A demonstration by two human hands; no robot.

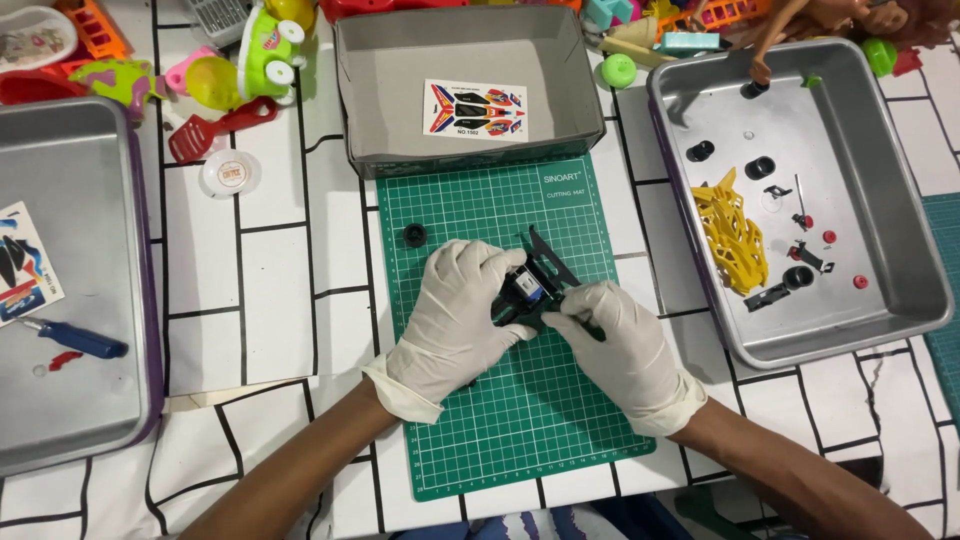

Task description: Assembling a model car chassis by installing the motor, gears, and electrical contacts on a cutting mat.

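Black toy-car chassis (535, 285), a small plastic frame with a blue-and-silver part seated in it, sits between both gloved hands over the green cutting mat (520, 420). Left hand (455, 315), in a white glove, curls around the chassis from its own side, fingers pressed together and thumb tucked under, gripping the frame. Right hand (620, 345), also gloved, pinches the near edge of the chassis between thumb and forefinger, the other fingers folded beneath. The two hands touch at the chassis.

Just beyond the left hand's knuckles a loose black wheel (414, 235) lies on the mat, apart from the fingers. Farther ahead of both hands stands an open grey cardboard box (380, 90) with a colourful sticker sheet (474, 109) lying flat inside.

Out past the right hand, well apart, a metal tray (900, 200) holds a yellow plastic car body (733, 235), several more black wheels and small red and black parts. Out past the left hand another metal tray (90, 200) holds a blue-handled screwdriver (75, 339) and a second sticker sheet (22, 262). Bright plastic toys crowd the far edge of the table beyond the box.
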